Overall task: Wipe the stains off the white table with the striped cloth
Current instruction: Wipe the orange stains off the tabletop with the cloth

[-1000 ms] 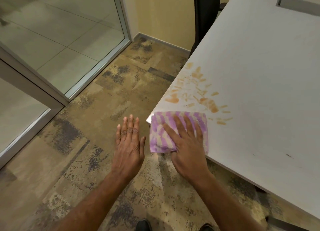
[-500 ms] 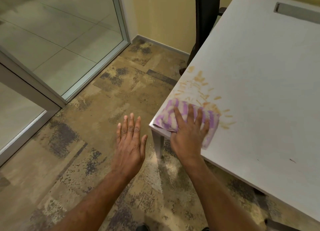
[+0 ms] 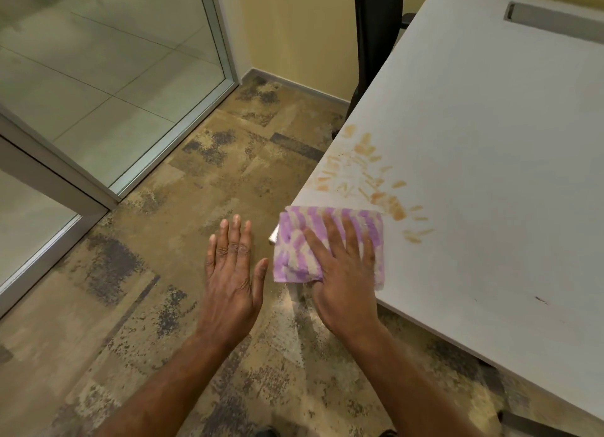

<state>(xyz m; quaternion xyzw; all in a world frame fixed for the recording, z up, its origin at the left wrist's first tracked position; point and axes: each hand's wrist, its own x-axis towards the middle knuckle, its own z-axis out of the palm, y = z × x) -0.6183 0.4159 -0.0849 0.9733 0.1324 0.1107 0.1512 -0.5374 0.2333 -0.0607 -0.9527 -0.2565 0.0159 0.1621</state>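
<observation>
The purple-and-white striped cloth (image 3: 299,247) lies folded on the near left corner of the white table (image 3: 490,161), partly hanging over the edge. My right hand (image 3: 343,273) presses flat on the cloth with fingers spread. Orange-brown stains (image 3: 369,178) fan out on the table just beyond the cloth. A small dark mark (image 3: 541,300) sits near the table's front edge. My left hand (image 3: 232,273) hovers open, palm down, over the floor left of the table corner and touches nothing.
A black chair back (image 3: 376,37) stands against the table's far left edge. A grey cable slot (image 3: 552,21) is set in the tabletop at the back. A glass partition with a metal frame (image 3: 163,142) runs along the left above patterned carpet.
My right hand pushed the cloth up into the stains half a second ago, then pulled it back to the table corner. Some stains look fainter. My left hand stayed in place.
</observation>
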